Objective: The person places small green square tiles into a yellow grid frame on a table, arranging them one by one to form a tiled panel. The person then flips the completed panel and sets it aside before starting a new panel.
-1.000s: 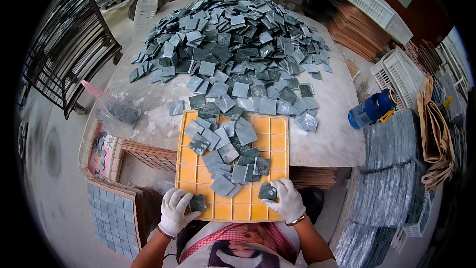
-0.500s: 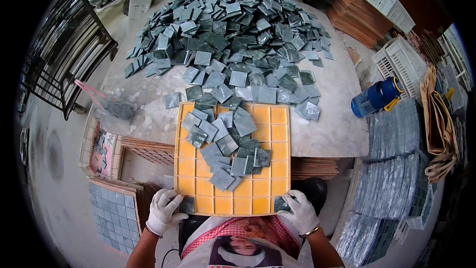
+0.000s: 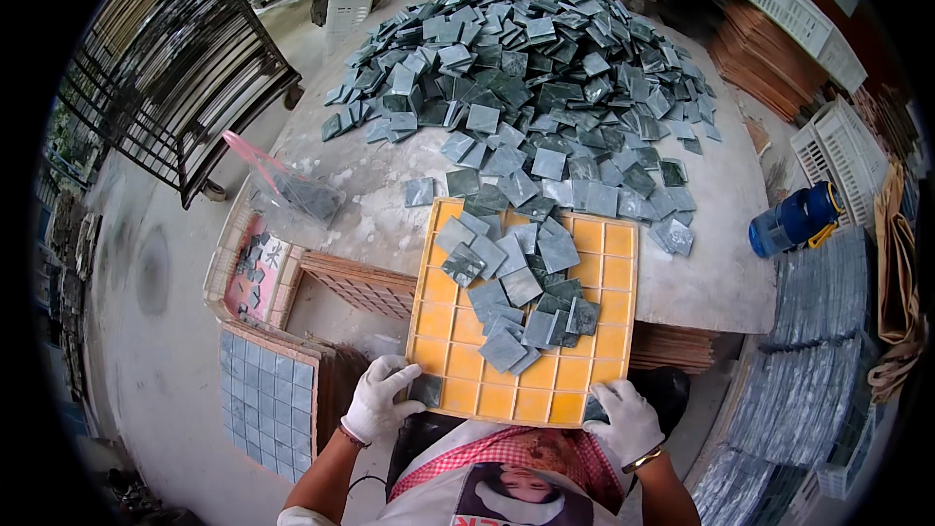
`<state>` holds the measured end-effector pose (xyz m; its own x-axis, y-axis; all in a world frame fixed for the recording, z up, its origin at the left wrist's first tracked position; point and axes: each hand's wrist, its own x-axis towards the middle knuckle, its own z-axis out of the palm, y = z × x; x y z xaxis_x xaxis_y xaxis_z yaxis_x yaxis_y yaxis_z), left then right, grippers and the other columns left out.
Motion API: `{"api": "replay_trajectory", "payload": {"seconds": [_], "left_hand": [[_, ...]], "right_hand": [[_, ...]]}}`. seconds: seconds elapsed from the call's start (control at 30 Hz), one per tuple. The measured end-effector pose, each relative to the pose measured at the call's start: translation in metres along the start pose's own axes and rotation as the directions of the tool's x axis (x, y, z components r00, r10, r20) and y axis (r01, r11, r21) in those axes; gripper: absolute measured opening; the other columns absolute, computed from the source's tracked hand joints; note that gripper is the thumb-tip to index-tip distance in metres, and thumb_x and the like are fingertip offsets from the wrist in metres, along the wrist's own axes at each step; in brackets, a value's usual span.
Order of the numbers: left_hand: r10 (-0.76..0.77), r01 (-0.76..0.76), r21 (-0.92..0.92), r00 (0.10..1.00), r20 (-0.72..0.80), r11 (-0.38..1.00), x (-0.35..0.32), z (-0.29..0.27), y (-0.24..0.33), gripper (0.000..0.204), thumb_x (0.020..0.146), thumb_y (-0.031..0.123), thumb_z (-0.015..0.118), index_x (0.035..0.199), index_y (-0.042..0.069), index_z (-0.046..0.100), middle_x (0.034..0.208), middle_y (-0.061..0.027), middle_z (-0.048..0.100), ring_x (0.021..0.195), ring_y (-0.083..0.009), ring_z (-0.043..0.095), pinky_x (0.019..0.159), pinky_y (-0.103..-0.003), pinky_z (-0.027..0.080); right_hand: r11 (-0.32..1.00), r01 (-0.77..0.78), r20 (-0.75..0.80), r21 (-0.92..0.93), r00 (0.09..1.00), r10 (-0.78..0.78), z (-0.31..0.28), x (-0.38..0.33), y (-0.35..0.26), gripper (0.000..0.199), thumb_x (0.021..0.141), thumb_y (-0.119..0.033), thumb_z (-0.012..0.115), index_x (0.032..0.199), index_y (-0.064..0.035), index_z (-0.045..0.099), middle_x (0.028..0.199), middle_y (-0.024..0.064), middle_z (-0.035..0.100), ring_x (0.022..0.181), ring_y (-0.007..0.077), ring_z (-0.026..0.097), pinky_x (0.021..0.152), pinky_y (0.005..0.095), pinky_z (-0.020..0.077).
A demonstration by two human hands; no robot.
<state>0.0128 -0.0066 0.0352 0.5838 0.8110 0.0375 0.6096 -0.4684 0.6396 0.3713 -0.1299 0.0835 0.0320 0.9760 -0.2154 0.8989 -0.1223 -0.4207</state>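
A yellow gridded tray (image 3: 467,351) with pale ribs lies in front of me, its far part on the table. Loose square grey-green stone tiles (image 3: 521,285) are heaped over its middle and far cells. In the near left corner cell is a dark green tile (image 3: 426,390); my gloved left hand (image 3: 381,399) closes on it with thumb and forefinger. At the near right corner, my gloved right hand (image 3: 625,419) has its fingers bent over another dark tile (image 3: 594,409), mostly covered by them. Both hands wear white gloves.
Behind the tray a big tile pile (image 3: 545,58) covers the table (image 3: 701,278). A blue bottle (image 3: 787,221) stands right, by stacked tile sheets (image 3: 799,385). At left are a pink-handled bag (image 3: 307,197), a filled tile panel (image 3: 265,404) and a black rack (image 3: 185,68).
The whole view has shifted, so the tray and table appear farther right. Both hands keep to the tray's near corners, and the tiles on it look unchanged.
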Motion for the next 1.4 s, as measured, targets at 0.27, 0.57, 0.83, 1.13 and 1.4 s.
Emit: {"api": "replay_trajectory", "payload": {"seconds": [0.27, 0.57, 0.83, 1.13, 1.4], "left_hand": [[0.218, -0.207, 0.323, 0.976, 0.003, 0.923, 0.074, 0.013, 0.084, 0.071, 0.06, 0.03, 0.079, 0.124, 0.012, 0.052, 0.112, -0.0085, 0.052, 0.101, -0.0295, 0.05, 0.088, -0.042, 0.041], [0.019, -0.003, 0.184, 0.996, -0.083, 0.983, 0.085, 0.059, 0.076, 0.072, 0.069, 0.026, 0.076, 0.13, 0.008, 0.043, 0.113, -0.0156, 0.052, 0.099, -0.0355, 0.055, 0.083, -0.042, 0.047], [-0.055, 0.056, -0.136, 0.998, 0.01, 0.989, 0.047, 0.0, 0.065, 0.02, 0.08, 0.008, 0.064, 0.1, 0.003, 0.064, 0.081, -0.0127, 0.065, 0.071, -0.0307, 0.064, 0.063, -0.035, 0.051], [0.127, -0.129, -0.051, 0.99, -0.055, 0.99, 0.019, 0.011, 0.056, 0.023, 0.072, 0.004, 0.066, 0.095, 0.006, 0.064, 0.08, -0.0102, 0.064, 0.074, -0.0284, 0.063, 0.07, -0.038, 0.05], [-0.117, 0.127, -0.242, 0.991, 0.058, 0.962, 0.026, 0.015, 0.05, 0.023, 0.078, 0.0, 0.06, 0.101, 0.002, 0.063, 0.088, -0.017, 0.065, 0.082, -0.0324, 0.063, 0.075, -0.036, 0.05]], "right_hand": [[0.994, 0.114, -0.313, 0.004, 0.944, -0.107, 0.014, 0.075, -0.022, 0.048, 0.071, -0.022, 0.074, 0.115, -0.0112, 0.056, 0.116, 0.0087, 0.052, 0.097, 0.0267, 0.06, 0.078, 0.0354, 0.0511], [0.982, 0.185, -0.296, -0.049, 0.936, -0.191, 0.008, 0.104, -0.015, 0.046, 0.075, -0.021, 0.071, 0.116, -0.005, 0.057, 0.129, 0.0133, 0.046, 0.109, 0.031, 0.052, 0.091, 0.0387, 0.0452], [0.965, 0.199, -0.137, 0.172, 0.975, -0.177, -0.005, 0.053, -0.005, 0.017, 0.084, -0.025, 0.063, 0.096, -0.0139, 0.062, 0.074, 0.0042, 0.063, 0.06, 0.0264, 0.062, 0.054, 0.0359, 0.0495], [0.947, 0.321, -0.342, -0.003, 0.889, -0.303, 0.023, 0.006, 0.006, 0.031, 0.072, -0.022, 0.073, 0.1, -0.0126, 0.063, 0.088, 0.0022, 0.06, 0.071, 0.0223, 0.061, 0.06, 0.0339, 0.0502], [0.959, 0.256, -0.392, 0.12, 0.9, -0.192, 0.019, 0.025, 0.006, 0.023, 0.076, -0.017, 0.069, 0.097, -0.0066, 0.065, 0.076, 0.0068, 0.063, 0.066, 0.0256, 0.062, 0.058, 0.0354, 0.0503]]}}
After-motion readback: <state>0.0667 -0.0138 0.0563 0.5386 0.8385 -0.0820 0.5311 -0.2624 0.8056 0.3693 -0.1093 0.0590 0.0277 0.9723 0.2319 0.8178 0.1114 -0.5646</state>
